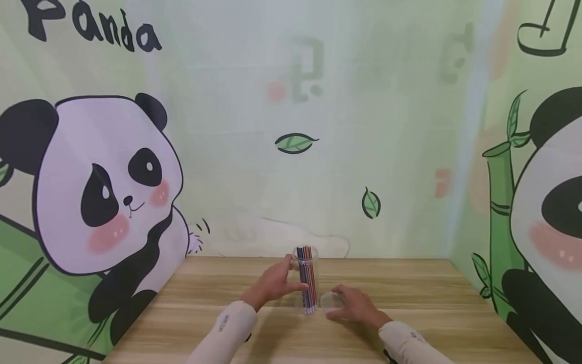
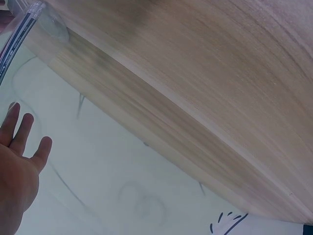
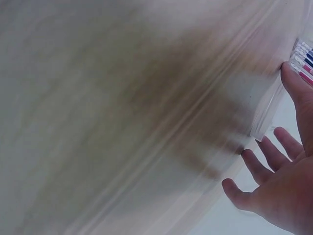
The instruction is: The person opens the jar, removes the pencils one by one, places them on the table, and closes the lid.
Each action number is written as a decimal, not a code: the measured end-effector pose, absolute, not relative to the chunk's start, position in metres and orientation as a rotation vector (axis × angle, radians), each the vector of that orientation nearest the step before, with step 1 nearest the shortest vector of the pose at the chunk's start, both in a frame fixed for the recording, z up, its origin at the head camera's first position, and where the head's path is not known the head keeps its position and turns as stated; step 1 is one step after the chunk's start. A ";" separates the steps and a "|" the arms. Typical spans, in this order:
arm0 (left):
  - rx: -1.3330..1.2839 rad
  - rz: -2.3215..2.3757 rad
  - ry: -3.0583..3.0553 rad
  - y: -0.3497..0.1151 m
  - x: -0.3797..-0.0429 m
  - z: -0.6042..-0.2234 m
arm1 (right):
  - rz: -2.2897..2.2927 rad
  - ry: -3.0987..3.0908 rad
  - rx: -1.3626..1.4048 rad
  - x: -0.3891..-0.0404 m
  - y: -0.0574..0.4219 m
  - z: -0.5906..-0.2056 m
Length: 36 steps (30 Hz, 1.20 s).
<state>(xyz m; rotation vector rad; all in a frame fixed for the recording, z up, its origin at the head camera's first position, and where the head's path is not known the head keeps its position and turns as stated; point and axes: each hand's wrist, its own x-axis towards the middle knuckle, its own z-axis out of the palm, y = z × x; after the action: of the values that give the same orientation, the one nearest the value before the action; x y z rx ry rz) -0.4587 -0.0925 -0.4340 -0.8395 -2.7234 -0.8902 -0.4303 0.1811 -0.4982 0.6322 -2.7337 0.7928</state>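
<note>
A clear cylindrical container (image 1: 314, 283) stands on the table, with several slim coloured pens or pencils (image 1: 306, 275) upright inside it. My left hand (image 1: 271, 284) holds it from the left, thumb across the front and fingertips by the upper rim. Part of the container and its pens (image 2: 19, 36) shows at the top left corner of the left wrist view. Right of its base, a clear round lid (image 1: 332, 300) lies low by the tabletop. My right hand (image 1: 356, 304) grips the lid's edge, thumb at the near side and fingers at the far side.
The wood-grain table (image 1: 213, 275) ends at a pale green backdrop (image 1: 386, 116) printed with leaves. Printed pandas (image 1: 91, 187) cover the side panels. In the right wrist view the table surface (image 3: 122, 122) is blurred.
</note>
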 end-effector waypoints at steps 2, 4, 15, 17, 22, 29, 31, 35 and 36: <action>-0.844 -0.897 -2.723 -0.093 -0.458 -0.434 | 0.791 -2.734 0.636 -0.431 0.182 -0.497; -0.844 -0.900 -2.724 -0.093 -0.458 -0.434 | 0.783 -2.735 0.641 -0.432 0.182 -0.495; -0.828 -0.910 -2.728 -0.093 -0.454 -0.433 | 0.769 -2.715 0.648 -0.442 0.183 -0.464; -0.826 -0.919 -2.728 -0.092 -0.454 -0.433 | 0.790 -2.706 0.633 -0.442 0.182 -0.457; -0.831 -0.925 -2.730 -0.092 -0.456 -0.434 | 0.802 -2.669 0.598 -0.444 0.182 -0.442; -0.866 -0.905 -2.716 -0.094 -0.456 -0.434 | 0.735 -2.592 0.635 -0.451 0.184 -0.422; -0.864 -0.900 -2.712 -0.094 -0.456 -0.433 | 0.748 -2.582 0.642 -0.452 0.184 -0.415; -0.846 -0.898 -2.724 -0.094 -0.457 -0.433 | 0.781 -2.585 0.635 -0.452 0.182 -0.402; -0.845 -0.897 -2.727 -0.094 -0.458 -0.433 | 0.796 -2.593 0.626 -0.452 0.181 -0.401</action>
<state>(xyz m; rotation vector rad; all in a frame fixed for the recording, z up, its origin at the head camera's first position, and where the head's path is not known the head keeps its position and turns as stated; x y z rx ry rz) -0.4576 -0.0936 -0.4334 -0.8446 -2.7272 -0.8970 -0.4520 0.1809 -0.4006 0.6259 -2.5928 0.7960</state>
